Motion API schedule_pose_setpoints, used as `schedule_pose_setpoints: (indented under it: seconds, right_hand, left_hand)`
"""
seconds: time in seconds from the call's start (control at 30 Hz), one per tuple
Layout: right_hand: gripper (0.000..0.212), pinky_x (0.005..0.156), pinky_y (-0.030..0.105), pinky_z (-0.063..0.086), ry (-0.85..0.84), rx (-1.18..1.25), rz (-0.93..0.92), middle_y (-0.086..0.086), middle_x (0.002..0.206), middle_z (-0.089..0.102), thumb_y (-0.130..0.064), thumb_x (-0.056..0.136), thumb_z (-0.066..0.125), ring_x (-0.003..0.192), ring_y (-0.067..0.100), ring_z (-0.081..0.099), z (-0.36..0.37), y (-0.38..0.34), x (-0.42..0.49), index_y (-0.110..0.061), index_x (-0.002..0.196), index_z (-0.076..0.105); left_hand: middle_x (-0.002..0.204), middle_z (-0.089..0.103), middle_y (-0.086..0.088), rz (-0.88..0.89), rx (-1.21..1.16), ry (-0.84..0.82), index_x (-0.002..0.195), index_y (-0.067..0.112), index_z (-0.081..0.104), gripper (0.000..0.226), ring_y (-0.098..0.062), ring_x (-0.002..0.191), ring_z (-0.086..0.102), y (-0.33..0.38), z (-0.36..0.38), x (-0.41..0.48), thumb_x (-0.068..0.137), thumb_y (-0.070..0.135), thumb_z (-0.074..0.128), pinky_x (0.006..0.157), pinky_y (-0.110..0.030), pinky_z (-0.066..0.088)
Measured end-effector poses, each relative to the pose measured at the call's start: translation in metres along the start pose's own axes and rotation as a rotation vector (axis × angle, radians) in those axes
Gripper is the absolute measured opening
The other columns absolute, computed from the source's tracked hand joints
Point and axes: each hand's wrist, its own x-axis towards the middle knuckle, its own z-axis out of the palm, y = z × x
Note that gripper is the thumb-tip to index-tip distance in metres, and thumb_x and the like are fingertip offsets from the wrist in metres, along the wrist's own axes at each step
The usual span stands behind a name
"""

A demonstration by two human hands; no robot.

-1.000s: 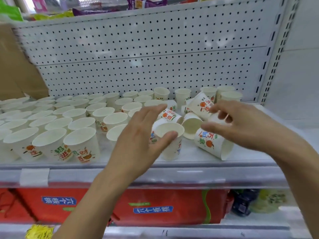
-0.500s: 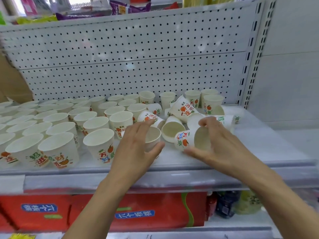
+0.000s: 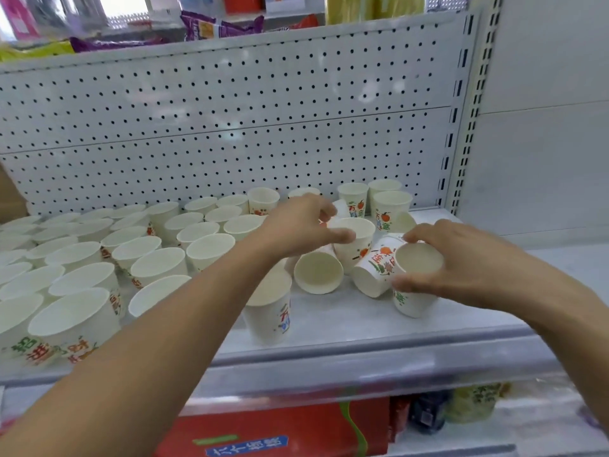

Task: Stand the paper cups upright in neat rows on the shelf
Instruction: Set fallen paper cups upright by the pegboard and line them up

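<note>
- Most of the paper cups are already stood upright, mouths up, in rows across the left of the shelf.
- A small jumble is left at the middle-right. A tipped cup lies on its side, and a printed cup is slumped just beside it.
- A tilted cup is gripped by the right hand, fingers over the rim and thumb below.
- The left hand is held half-curled over the jumble, with its thumb at the rim of an upright cup. Whether anything is gripped cannot be told.
- The task is judged mostly done, with a handful of cups left to be righted and lined up.
</note>
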Motion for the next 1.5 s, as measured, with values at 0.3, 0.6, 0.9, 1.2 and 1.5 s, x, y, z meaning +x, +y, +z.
schedule_pose_setpoints:
  seconds: [0.3,0.6,0.9,1.2,1.5]
  right_hand:
    - [0.077,0.090,0.031,0.039,-0.031,0.026,0.070,-0.011,0.134,0.047,-0.073,0.069,0.058,0.121,0.013,0.044,-0.002,0.019,0.010,-0.038,0.135,0.040]
    - [0.042,0.085,0.039,0.049,0.122,0.141,0.054,-0.006,0.107,0.061,-0.054,0.086,0.055,0.092,0.014,0.055,-0.024,0.032,0.059,-0.027,0.118,0.060]
    - [0.049,0.070,0.034,0.058,-0.130,0.056,0.213,0.005,0.095,0.068,-0.056,0.083,0.062,0.081,0.023,0.065,-0.005,0.055,0.134,-0.013,0.106,0.065]
    - [0.023,0.056,0.033,0.060,-0.032,-0.006,0.276,0.009,0.079,0.069,-0.030,0.090,0.059,0.067,0.022,0.069,0.003,0.062,0.156,-0.009,0.094,0.064]
    - [0.021,0.043,0.026,0.050,0.047,0.152,0.276,0.014,0.071,0.066,-0.009,0.093,0.050,0.056,0.022,0.068,-0.005,0.088,0.184,0.000,0.106,0.064]
  left_hand:
    - [0.094,0.070,0.016,0.226,0.180,0.022,0.097,0.032,0.074,0.013,-0.006,0.091,0.061,0.002,0.011,0.023,0.086,0.033,0.068,0.092,-0.041,0.047]
    - [0.083,0.066,0.017,0.290,0.098,0.134,0.094,0.030,0.074,0.010,-0.004,0.082,0.064,-0.004,0.001,0.045,0.086,0.028,0.068,0.075,-0.033,0.057]
    - [0.095,0.071,0.013,0.427,0.375,0.015,0.099,0.031,0.072,0.014,-0.008,0.085,0.062,-0.001,0.021,0.075,0.087,0.033,0.065,0.073,-0.029,0.053]
    - [0.114,0.068,0.006,0.245,0.026,-0.121,0.119,0.022,0.066,0.027,-0.008,0.101,0.061,-0.046,-0.018,0.116,0.093,0.029,0.061,0.096,-0.031,0.049]
    - [0.126,0.058,0.003,0.155,0.110,-0.236,0.138,0.023,0.046,0.054,-0.016,0.108,0.056,-0.054,0.010,0.130,0.089,0.037,0.065,0.095,-0.035,0.048]
